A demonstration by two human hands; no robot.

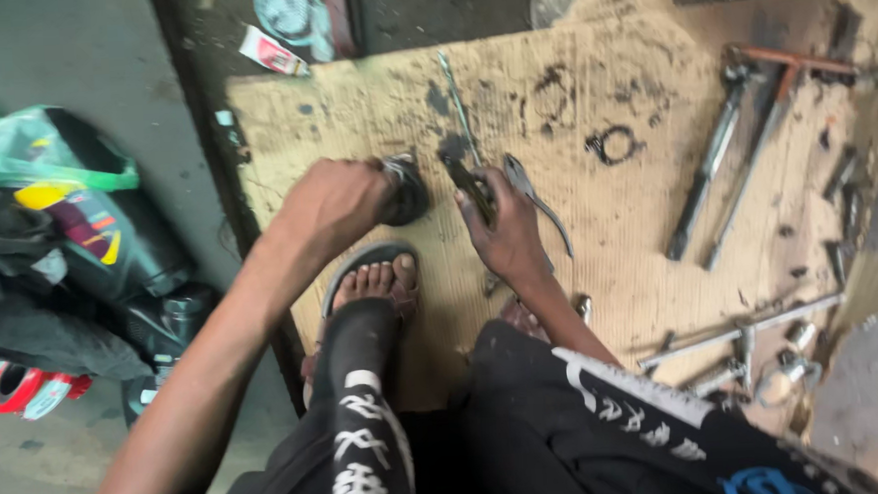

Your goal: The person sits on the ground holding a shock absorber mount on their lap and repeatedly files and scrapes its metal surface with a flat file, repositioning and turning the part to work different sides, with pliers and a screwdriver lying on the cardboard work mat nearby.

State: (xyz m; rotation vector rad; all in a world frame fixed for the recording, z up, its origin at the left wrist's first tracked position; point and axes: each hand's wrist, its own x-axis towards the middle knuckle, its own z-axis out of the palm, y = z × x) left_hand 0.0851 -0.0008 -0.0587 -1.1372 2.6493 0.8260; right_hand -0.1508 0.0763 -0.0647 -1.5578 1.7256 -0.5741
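Note:
I squat over a stained sheet of cardboard [618, 228] on the ground. My left hand [332, 204] is closed around a small round dark metal part [404, 187] and holds it down on the cardboard. My right hand [503, 232] grips a pair of pliers [526, 187], whose handles stick out past my fingers; its dark jaws point toward the round part. A thin metal rod [459, 106] lies on the cardboard just beyond both hands. My sandalled foot [376, 278] rests right below the left hand.
Long wrenches [719, 152] and a cross-shaped wrench [734, 337] lie on the right of the cardboard. A black ring mark [614, 145] stains its middle. A dark oil bottle [108, 234], a green plastic bag [33, 148] and red tape [21, 389] sit at left.

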